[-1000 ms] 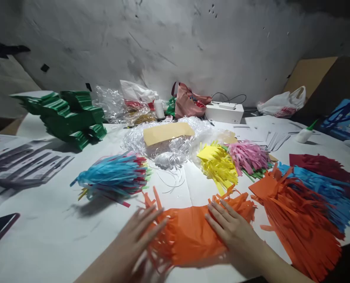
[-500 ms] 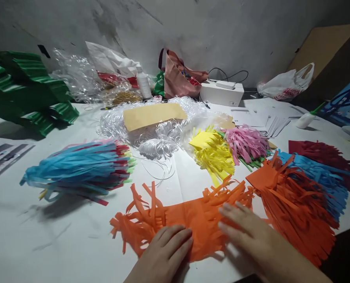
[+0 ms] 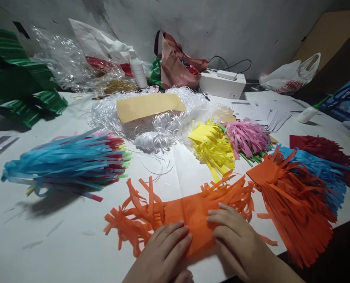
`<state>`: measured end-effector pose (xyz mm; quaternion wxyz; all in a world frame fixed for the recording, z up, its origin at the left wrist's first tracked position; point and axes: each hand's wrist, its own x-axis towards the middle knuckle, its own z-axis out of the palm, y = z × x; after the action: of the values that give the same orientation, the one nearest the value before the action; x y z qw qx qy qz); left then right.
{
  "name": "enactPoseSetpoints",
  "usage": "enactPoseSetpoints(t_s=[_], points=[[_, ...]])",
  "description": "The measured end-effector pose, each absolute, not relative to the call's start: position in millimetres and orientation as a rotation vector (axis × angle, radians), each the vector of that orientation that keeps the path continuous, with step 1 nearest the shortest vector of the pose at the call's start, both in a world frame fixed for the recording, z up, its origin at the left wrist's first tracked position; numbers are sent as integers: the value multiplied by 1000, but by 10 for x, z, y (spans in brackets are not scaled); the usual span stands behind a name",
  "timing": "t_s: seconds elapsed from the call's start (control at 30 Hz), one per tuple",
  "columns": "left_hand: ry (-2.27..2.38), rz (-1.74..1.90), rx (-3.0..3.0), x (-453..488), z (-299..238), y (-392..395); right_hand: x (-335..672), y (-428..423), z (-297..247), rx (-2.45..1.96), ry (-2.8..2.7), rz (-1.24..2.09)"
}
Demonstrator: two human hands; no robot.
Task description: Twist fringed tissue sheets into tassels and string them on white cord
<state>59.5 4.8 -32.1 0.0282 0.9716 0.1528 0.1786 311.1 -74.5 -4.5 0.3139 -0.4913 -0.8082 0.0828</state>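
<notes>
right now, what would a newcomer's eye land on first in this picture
Probably the bright orange fringed sheet at the front of the white table, with the left hand and right hand resting on it. Next might come the light-blue strip bundle at the left, red and green ends showing, and the orange fringed bundle at the right.

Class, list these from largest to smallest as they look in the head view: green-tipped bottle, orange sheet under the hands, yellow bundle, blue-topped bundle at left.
1. Orange sheet and blue-topped bundle: too alike to rank; left hand and right hand cover part of the sheet.
2. Yellow bundle.
3. Green-tipped bottle.
</notes>
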Motion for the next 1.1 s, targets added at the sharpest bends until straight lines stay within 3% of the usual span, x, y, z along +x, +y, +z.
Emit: enactPoseSetpoints(t_s=[0.23, 0.7, 0.83, 0.97, 1.1], points=[[653, 717, 2899, 728, -353, -14, 3013, -687, -150, -1361, -2009, 283], [719, 651, 2667, 547, -187, 163, 2863, -590, -280, -1329, -2206, 225], [798, 504, 2531, 504, -213, 180, 2832, -568, -292, -1355, -2086, 200], [1086, 270, 2376, 552, -183, 289, 2783, -503, -250, -1687, -1856, 436], [1331, -64, 2295, 675, -47, 507, 2756, -331, -163, -1952, -1885, 461]])
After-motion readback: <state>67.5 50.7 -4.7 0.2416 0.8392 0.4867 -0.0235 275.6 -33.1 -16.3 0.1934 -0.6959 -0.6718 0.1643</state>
